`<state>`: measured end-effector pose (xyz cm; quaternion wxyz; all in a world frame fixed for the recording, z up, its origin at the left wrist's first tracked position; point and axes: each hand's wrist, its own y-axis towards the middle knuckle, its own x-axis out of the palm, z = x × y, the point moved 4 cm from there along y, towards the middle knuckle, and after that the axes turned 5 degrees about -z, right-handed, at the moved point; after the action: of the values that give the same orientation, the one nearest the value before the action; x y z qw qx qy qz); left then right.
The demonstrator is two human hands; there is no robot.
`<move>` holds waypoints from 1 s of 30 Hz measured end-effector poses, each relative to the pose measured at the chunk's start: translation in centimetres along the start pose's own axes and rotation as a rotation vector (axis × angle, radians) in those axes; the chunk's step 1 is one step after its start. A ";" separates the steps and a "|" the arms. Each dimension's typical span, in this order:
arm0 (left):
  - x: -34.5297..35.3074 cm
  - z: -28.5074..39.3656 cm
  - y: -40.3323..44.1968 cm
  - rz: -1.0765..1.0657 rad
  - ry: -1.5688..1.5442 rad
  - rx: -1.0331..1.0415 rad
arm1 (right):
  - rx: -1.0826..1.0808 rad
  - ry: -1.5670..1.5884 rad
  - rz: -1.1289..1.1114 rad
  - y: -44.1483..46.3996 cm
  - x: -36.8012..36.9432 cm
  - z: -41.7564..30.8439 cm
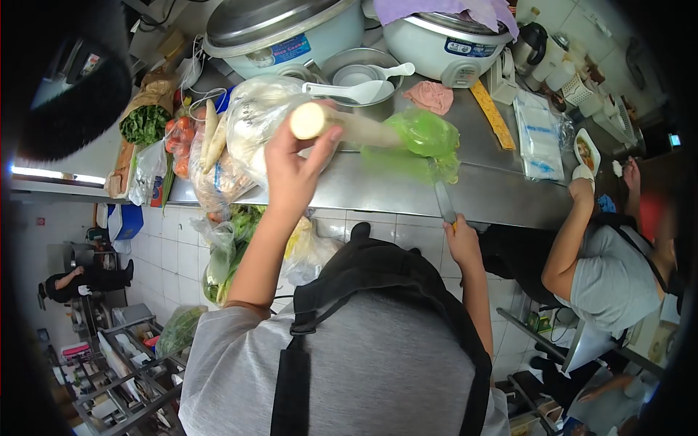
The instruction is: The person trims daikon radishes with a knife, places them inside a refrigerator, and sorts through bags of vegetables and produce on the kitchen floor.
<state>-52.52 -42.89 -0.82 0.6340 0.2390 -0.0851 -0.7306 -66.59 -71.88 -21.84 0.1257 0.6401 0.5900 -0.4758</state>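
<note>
1 radish (pixel 356 131), far end blurry

Steel counter (pixel 487 171) | rice cookers (pixel 331 36) | metal bowl (pixel 363 55) | pink cloth (pixel 429 97) (crumpled) | yellow strip (pixel 493 115) | clear plastic bags (pixel 536 134)

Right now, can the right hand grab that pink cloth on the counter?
Probably not straight away: the right hand is holding a knife, and in this view the green bag sits between it and the pink cloth.
</note>
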 end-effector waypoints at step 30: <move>-2.8 -16.8 -13.8 -0.205 0.371 -0.263 | -0.165 -0.215 -0.273 -7.7 -11.7 -3.7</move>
<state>-56.81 -34.69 -20.64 0.5870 0.2918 0.1530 -0.7395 -69.86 -74.51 -8.01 0.1742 0.4872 0.6916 -0.5040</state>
